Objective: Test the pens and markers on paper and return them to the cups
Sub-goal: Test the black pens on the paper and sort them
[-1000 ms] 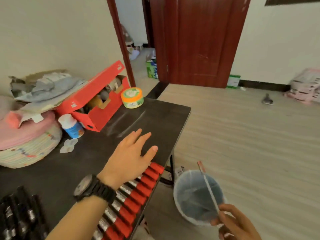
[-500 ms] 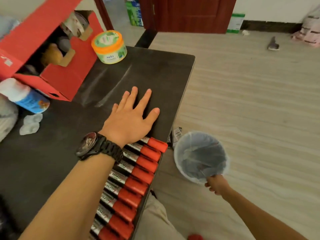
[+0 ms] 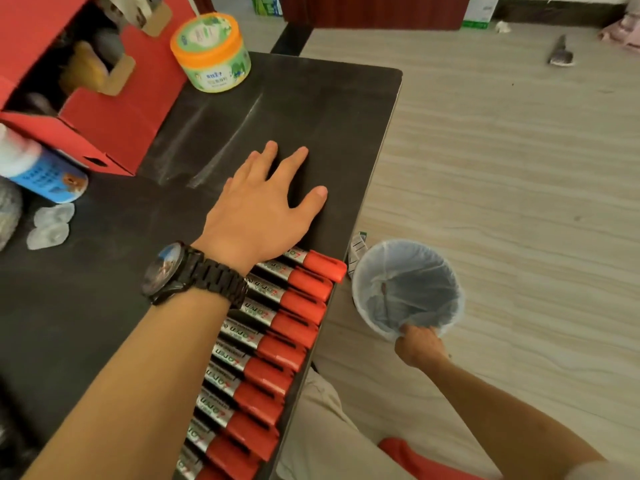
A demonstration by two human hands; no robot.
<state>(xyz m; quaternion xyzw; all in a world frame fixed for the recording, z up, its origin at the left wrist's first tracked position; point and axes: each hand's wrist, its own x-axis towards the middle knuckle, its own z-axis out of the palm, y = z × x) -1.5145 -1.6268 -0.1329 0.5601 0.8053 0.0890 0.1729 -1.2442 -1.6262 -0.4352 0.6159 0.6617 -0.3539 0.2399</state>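
Now lowered, the right grip (image 3: pixel 417 344) is clutching the rim of the bin (image 3: pixel 405 242), the left grip (image 3: pixel 263 206) lying flat on the bench (image 3: pixel 311 109), the markers (image 3: pixel 277 327) seemingly waiting untested.

Left hand (image 3: pixel 263 206) lies flat on the table (image 3: pixel 104 306) beside red-capped markers (image 3: pixel 277 341); right hand (image 3: pixel 417 344) touches the bin (image 3: pixel 446 271).

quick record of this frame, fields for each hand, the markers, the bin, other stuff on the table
left hand: open, fingers spread flat on the black table; watch on the wrist
right hand: at the bin's near rim; grip unclear
markers: red-capped, side by side in a row along the table's right edge
bin: on the floor beside the table, bag-lined
other: red box, orange-lidded jar, blue canister
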